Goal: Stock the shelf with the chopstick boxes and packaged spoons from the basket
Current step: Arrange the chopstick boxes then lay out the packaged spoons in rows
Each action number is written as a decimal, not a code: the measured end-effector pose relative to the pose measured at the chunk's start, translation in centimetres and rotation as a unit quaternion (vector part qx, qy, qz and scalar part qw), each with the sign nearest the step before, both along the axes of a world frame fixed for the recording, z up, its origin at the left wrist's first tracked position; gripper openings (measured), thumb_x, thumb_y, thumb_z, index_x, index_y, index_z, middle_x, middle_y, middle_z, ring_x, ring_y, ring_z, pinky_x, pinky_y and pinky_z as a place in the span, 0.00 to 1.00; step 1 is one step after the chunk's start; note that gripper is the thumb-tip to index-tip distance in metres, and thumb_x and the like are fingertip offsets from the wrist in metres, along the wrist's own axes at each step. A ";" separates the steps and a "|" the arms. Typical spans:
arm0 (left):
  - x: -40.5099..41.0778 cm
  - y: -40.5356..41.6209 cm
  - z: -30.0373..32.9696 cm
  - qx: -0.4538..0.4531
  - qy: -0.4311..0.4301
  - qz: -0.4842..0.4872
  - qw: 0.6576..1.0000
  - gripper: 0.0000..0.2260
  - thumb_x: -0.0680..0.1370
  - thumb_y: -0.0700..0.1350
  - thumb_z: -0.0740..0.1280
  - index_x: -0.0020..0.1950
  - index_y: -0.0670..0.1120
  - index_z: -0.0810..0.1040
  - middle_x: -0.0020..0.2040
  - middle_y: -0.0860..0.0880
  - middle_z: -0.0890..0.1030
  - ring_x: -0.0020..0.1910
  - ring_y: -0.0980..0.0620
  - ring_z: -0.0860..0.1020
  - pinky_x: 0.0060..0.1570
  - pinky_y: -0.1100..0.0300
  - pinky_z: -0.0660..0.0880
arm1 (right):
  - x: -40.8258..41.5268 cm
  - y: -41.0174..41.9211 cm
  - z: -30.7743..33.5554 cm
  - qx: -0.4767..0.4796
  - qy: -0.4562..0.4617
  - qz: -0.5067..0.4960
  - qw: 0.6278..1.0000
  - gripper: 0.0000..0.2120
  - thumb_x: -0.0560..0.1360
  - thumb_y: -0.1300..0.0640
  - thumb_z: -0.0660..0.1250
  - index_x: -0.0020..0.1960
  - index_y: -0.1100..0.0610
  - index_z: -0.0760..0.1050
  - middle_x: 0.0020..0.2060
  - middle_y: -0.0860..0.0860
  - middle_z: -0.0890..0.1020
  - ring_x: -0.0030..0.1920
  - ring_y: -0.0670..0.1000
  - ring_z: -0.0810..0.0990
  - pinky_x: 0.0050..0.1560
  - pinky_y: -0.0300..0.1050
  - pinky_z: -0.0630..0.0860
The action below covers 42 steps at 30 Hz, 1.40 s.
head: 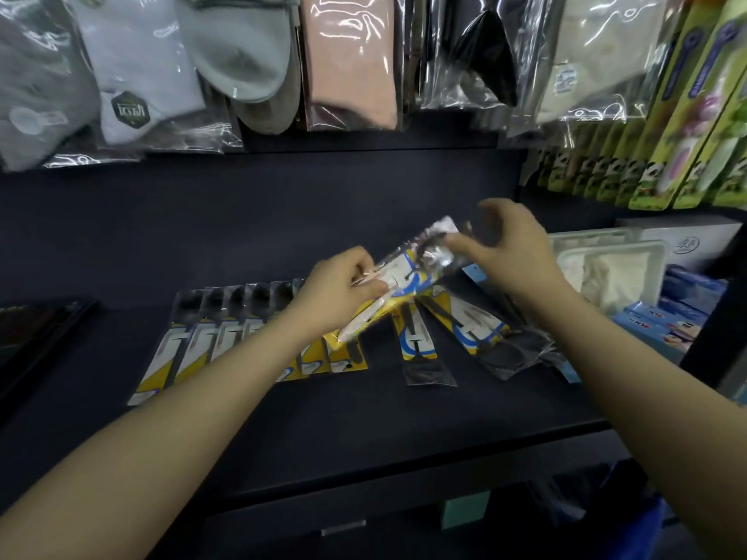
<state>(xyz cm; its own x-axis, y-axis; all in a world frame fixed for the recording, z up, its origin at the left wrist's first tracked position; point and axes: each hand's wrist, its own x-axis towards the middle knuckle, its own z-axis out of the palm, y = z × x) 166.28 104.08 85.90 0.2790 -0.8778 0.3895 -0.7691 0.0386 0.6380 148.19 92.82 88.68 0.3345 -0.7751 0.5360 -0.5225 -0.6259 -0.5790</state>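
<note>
**Spoon pack held over the shelf row**

Left hand [343, 289] pinches the card end of a clear-plastic, yellow-and-white spoon pack [404, 276]; right hand [513, 252] is half-open w/ thumb touching the bowl end. Pack is held just above the dark shelf [364, 422], between the row and loose ones. Judgement: lower it flat, bowl end to the back, overlapping the row [226, 337] evenly. Count: approx. 7–8 packs in row, 2–3 loose at right; overlaps blur the exact nos. No chopstick boxes or basket seen.
</note>
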 end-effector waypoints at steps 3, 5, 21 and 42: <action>0.1 0.4 -0.6 -0.031 0.223 0.034 0.974 0.10 0.76 0.44 0.67 0.37 0.47 0.68 0.36 0.51 0.71 0.35 0.56 0.69 0.33 0.67 0.66 | 1.3 0.6 -1.5 0.280 -0.154 0.073 0.945 0.29 0.74 0.46 0.66 0.69 0.61 0.66 0.56 0.55 0.77 0.50 0.53 0.78 0.44 0.44 0.78; -0.1 0.4 -1.1 -0.028 0.274 0.039 0.961 0.10 0.77 0.44 0.65 0.37 0.48 0.69 0.37 0.51 0.72 0.38 0.55 0.70 0.37 0.64 0.67 | 2.9 1.6 -2.5 0.413 -0.141 0.154 0.887 0.17 0.78 0.49 0.62 0.58 0.60 0.74 0.45 0.55 0.81 0.40 0.51 0.80 0.37 0.40 0.79; 2.2 1.8 -2.1 0.071 0.108 0.156 0.979 0.05 0.77 0.43 0.59 0.45 0.42 0.68 0.32 0.50 0.68 0.30 0.52 0.66 0.28 0.58 0.60 | 8.2 1.6 -5.5 0.398 -0.006 0.013 0.917 0.21 0.81 0.55 0.54 0.30 0.60 0.65 0.18 0.57 0.70 0.25 0.53 0.66 0.27 0.42 0.61; 4.0 0.1 -4.1 0.264 -0.212 -0.099 0.936 0.31 0.72 0.61 0.65 0.73 0.53 0.62 0.76 0.52 0.56 0.74 0.50 0.54 0.72 0.55 0.55 | 7.1 -0.3 -4.7 0.365 0.179 0.056 0.912 0.18 0.76 0.67 0.58 0.28 0.61 0.64 0.21 0.55 0.67 0.10 0.44 0.59 0.18 0.34 0.58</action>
